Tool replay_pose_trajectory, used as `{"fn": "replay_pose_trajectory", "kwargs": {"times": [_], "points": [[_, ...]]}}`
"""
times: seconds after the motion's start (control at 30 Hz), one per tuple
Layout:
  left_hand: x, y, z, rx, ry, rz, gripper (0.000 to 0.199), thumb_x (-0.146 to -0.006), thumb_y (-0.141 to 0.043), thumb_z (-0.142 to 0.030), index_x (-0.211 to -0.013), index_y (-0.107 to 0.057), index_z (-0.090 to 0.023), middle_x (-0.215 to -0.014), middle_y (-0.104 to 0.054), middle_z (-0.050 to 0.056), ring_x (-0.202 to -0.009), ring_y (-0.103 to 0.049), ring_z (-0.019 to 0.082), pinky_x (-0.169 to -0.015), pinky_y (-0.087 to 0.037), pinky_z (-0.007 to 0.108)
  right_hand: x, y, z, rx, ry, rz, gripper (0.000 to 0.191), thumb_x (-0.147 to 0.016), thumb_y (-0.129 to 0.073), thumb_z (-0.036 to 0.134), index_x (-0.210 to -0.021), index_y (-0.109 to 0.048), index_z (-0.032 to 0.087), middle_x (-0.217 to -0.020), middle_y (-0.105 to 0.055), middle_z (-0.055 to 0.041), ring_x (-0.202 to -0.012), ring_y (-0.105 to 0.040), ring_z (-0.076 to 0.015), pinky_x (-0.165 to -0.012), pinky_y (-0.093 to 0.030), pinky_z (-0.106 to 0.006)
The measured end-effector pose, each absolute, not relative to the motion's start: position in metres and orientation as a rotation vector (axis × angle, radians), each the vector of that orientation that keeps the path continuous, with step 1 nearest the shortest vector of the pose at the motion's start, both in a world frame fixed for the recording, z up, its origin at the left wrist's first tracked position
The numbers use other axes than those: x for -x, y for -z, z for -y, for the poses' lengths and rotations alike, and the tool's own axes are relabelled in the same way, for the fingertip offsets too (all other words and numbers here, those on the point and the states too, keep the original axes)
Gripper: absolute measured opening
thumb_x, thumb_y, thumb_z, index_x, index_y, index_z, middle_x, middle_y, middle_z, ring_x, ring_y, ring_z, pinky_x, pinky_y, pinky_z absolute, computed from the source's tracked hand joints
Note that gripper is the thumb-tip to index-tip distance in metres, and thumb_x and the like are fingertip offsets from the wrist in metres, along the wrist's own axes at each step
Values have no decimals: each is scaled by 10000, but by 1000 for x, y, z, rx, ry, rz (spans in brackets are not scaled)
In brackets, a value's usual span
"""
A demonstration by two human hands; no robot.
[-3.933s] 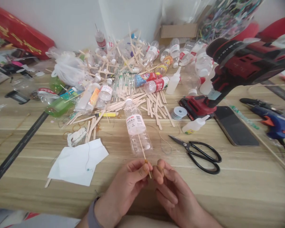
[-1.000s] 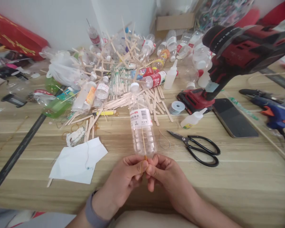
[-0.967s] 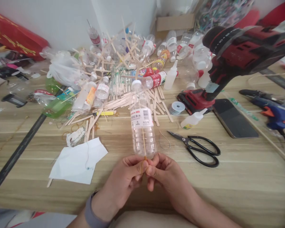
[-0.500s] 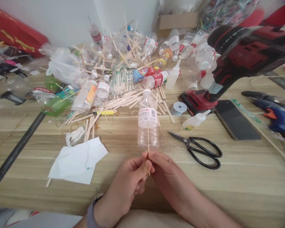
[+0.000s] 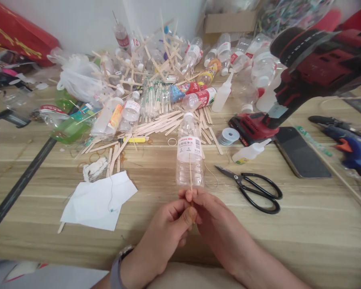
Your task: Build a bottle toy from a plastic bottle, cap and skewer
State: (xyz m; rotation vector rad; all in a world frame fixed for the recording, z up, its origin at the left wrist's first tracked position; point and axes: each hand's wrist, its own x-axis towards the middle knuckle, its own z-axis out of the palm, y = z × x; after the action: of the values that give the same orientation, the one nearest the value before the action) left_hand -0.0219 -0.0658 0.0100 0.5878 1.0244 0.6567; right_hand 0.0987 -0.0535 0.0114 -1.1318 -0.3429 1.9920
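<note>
A clear water bottle with a white label (image 5: 183,168) stands in the way just beyond the grip, between the fingers and the heap of flat wooden sticks (image 5: 161,124); farther past these are a red-labelled bottle (image 5: 207,97) and a white squeeze bottle (image 5: 222,96). Right of the grip, black-handled scissors (image 5: 236,177) lie open on the tabletop (image 5: 295,241); beyond them come a small glue bottle (image 5: 249,153), a wire spool (image 5: 229,136), a smartphone (image 5: 302,152) and a red-and-black power drill (image 5: 291,86). Left of the grip is a white paper sheet (image 5: 98,204); a yellow-handled cutter (image 5: 134,140) lies beyond it.

The left hand (image 5: 165,230) is closed in a pinch, thumb against fingers, on the near end of a thin stick (image 5: 190,172); a brownish band shows there, and the stick points away, overlapping the bottle in view. The right hand (image 5: 218,218) curls its fingers to the stick just above the left thumb; its own thumb is hidden, so how tightly it is closed I cannot tell.

A second ago the right thumb showed, pressed near the left thumb; a pale ring (image 5: 172,141) left of the bottle, then covered, now shows.
</note>
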Motion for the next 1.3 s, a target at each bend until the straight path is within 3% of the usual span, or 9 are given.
{"fn": "replay_pose_trajectory", "kwargs": {"times": [0.07, 0.33, 0.5, 0.83, 0.93, 1.0, 1.1, 1.2, 1.3], "points": [[21, -10, 68, -622, -671, -1024, 430, -757, -646, -574, -685, -527, -166, -511, -315, -96, -421, -202, 38, -404, -143, 220, -98, -13, 55, 1152, -2015, 315, 168, -646, -669, 337, -617, -611, 182, -862, -593, -5, -714, -453, -139, -649, -388, -269], [17, -11, 74, -619, -719, -1035, 449, -756, -636, -593, -658, -513, -173, -494, -270, -97, -414, -182, 42, -400, -123, 231, -100, -22, 55, 1203, -2159, 276, 113, -566, -552, 267, -497, -509, 188, -986, -613, -47, -817, -460, -195, -648, -390, -310], [15, -11, 76, -598, -735, -1025, 457, -726, -667, -595, -651, -525, -166, -482, -275, -97, -412, -185, 40, -404, -116, 235, -102, -20, 57, 1165, -2215, 230, 122, -560, -515, 223, -457, -461, 186, -952, -614, -45, -796, -457, -190, -657, -368, -314], [16, -11, 76, -586, -704, -1055, 454, -718, -676, -590, -666, -528, -165, -474, -279, -103, -418, -179, 37, -410, -120, 229, -103, -17, 59, 1070, -2182, 251, 64, -505, -491, 156, -496, -550, 176, -878, -634, -52, -758, -502, -189, -659, -394, -314], [19, -13, 72, -553, -715, -1048, 440, -708, -699, -566, -655, -523, -166, -477, -302, -98, -429, -199, 39, -416, -133, 219, -103, -15, 60, 964, -2188, 277, 200, -615, -540, 186, -758, -680, 189, -719, -592, -16, -655, -508, -172, -656, -406, -321], [20, -13, 69, -519, -709, -1038, 423, -707, -713, -539, -654, -515, -169, -479, -325, -93, -433, -223, 40, -419, -131, 213, -104, -13, 62, 939, -2171, 327, 205, -698, -574, 218, -874, -678, 208, -664, -580, 8, -620, -531, -167, -687, -416, -332], [22, -12, 68, -507, -713, -1005, 385, -754, -688, -499, -666, -505, -171, -476, -342, -90, -426, -255, 38, -428, -138, 211, -108, -9, 66, 1016, -2100, 490, 107, -781, -635, 302, -805, -672, 204, -673, -620, 2, -683, -585, -178, -786, -418, -354], [24, -9, 69, -524, -715, -977, 348, -799, -655, -467, -697, -512, -166, -523, -383, -79, -422, -288, 28, -434, -128, 215, -114, -8, 68, 1134, -1966, 682, 208, -780, -694, 387, -717, -684, 189, -779, -667, -26, -872, -600, -203, -892, -370, -341], [24, -8, 71, -522, -698, -938, 325, -812, -647, -457, -748, -535, -160, -574, -423, -69, -421, -295, 18, -437, -120, 219, -116, -7, 69, 1164, -1958, 690, 262, -731, -744, 421, -649, -677, 181, -863, -674, -41, -908, -583, -216, -858, -370, -330]]}}
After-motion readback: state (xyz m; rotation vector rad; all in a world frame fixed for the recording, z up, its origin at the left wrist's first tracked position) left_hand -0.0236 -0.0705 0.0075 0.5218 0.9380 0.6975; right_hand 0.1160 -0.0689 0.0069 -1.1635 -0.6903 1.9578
